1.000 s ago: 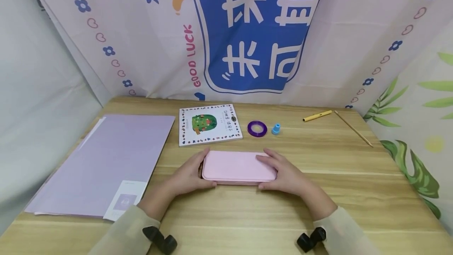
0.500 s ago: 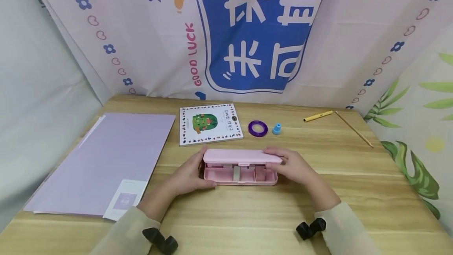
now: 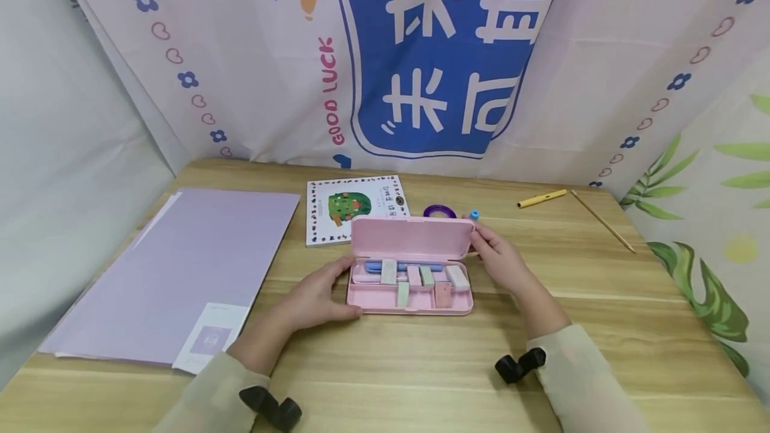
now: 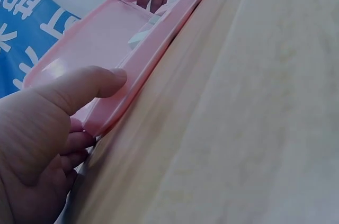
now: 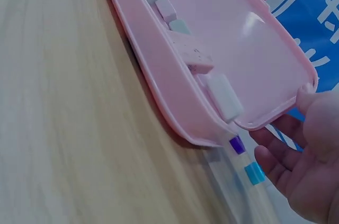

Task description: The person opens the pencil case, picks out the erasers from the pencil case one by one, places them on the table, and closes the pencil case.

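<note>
I see the pink case on the table, straight in front of the person, and its lid now stands open along the back edge. A second ago the lid lay flat; half a second ago it was only partly raised. The change bares the inside, so I judge the contents can now be reached from above.

In the back part I make out a blue pen with a grey-white block, a pink block, a green block and a white block near the right end. The front part holds a pale green block and a salmon block.

The left hand grips the case's left end, thumb on the front wall, as it did a second ago. The right hand has gone up with the lid and pinches its right edge between thumb and fingers.

Behind, the raised lid now covers a corner of the booklet and part of the purple ring; the small blue piece is partly hidden too. Farther out, the yellow pen and thin stick lie to the right, the lavender folder to the left.
</note>
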The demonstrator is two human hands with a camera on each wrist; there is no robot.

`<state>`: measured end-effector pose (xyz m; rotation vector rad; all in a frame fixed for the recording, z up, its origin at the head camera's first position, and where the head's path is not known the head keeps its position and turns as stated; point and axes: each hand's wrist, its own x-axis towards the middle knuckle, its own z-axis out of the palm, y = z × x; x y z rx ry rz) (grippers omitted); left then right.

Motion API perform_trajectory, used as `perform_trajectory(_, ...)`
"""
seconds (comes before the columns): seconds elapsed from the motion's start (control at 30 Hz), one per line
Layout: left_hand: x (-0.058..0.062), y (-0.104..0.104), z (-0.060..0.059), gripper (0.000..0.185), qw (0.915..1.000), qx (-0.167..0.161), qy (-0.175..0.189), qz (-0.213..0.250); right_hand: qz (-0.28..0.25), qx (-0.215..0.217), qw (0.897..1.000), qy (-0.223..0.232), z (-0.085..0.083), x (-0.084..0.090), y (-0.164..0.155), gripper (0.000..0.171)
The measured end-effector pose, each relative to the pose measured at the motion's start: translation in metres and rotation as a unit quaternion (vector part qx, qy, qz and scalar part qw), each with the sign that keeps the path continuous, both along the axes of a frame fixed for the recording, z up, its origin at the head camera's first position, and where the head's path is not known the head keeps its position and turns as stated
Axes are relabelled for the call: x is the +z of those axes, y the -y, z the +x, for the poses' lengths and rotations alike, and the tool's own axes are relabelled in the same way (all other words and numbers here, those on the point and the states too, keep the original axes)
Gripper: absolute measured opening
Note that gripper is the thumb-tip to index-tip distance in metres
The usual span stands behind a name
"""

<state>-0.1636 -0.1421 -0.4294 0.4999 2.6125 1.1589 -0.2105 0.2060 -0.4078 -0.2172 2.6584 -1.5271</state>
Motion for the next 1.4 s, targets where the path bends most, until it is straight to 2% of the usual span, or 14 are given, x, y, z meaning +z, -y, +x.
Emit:
perform_trajectory(0.23,0.002,-0.001,-0.002,0.097,1.0000,-0.003,0.005,0.002,-0.043,-0.120,0.992,0.013,-0.010,-0.009,0.008,0.041)
perform_trajectory(0.43,0.003,-0.003,-0.002,0.092,0.9999,-0.006,-0.004,0.015,-0.051,-0.158,0.986,-0.004,-0.012,-0.017,0.010,0.035)
perform_trajectory(0.63,0.003,-0.002,-0.002,0.089,0.9996,-0.011,-0.014,0.020,0.022,-0.150,0.988,-0.037,0.001,-0.015,0.010,0.038)
perform_trajectory(0.87,0.002,0.000,-0.002,0.088,0.9995,-0.011,-0.023,0.017,0.092,-0.103,0.990,-0.016,0.037,-0.011,0.007,0.040)
perform_trajectory(1.07,-0.001,0.002,-0.002,0.087,0.9995,-0.013,-0.023,0.015,0.154,-0.071,0.986,-0.008,0.060,-0.014,0.010,0.046)
perform_trajectory(1.2,-0.002,0.003,-0.002,0.088,0.9996,-0.013,-0.022,0.012,0.192,-0.066,0.979,-0.025,0.066,-0.014,0.014,0.047)
perform_trajectory(1.4,-0.003,0.003,-0.002,0.088,0.9995,-0.015,-0.023,0.014,0.208,-0.077,0.974,-0.044,0.067,-0.013,0.019,0.041)
